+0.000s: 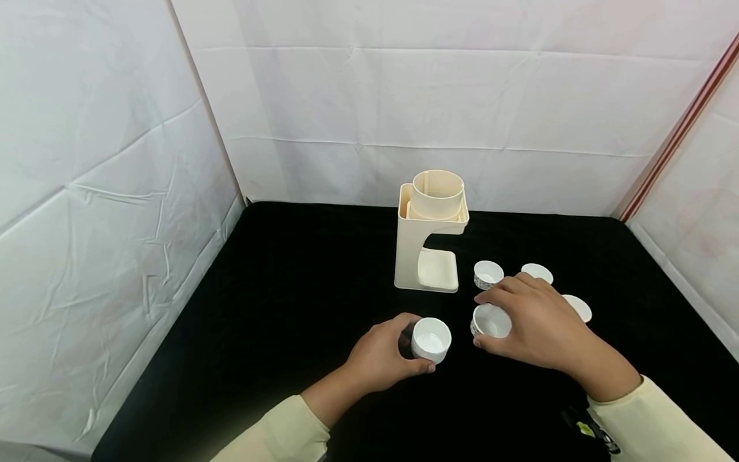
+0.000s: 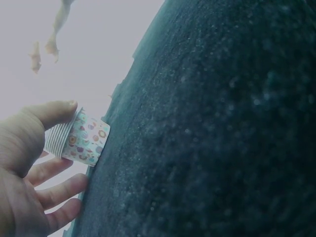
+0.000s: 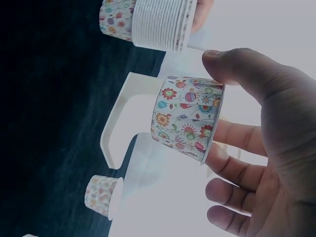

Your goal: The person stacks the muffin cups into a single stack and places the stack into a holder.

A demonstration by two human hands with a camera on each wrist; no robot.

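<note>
paper cups, light and easily crushed; best held by the rim. left hand [image 1: 378,356] grips a stack of cups [image 1: 430,340]; right hand [image 1: 534,324] pinches one cup [image 1: 491,321].

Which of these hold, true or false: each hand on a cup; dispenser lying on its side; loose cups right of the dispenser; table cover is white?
1. Each hand grips a cup: true. The left hand holds a stack of cups, the right hand a single cup.
2. Dispenser lies on its side: false, it stands upright.
3. Loose cups sit right of the dispenser: true.
4. Table cover is white: false, it is black.
</note>
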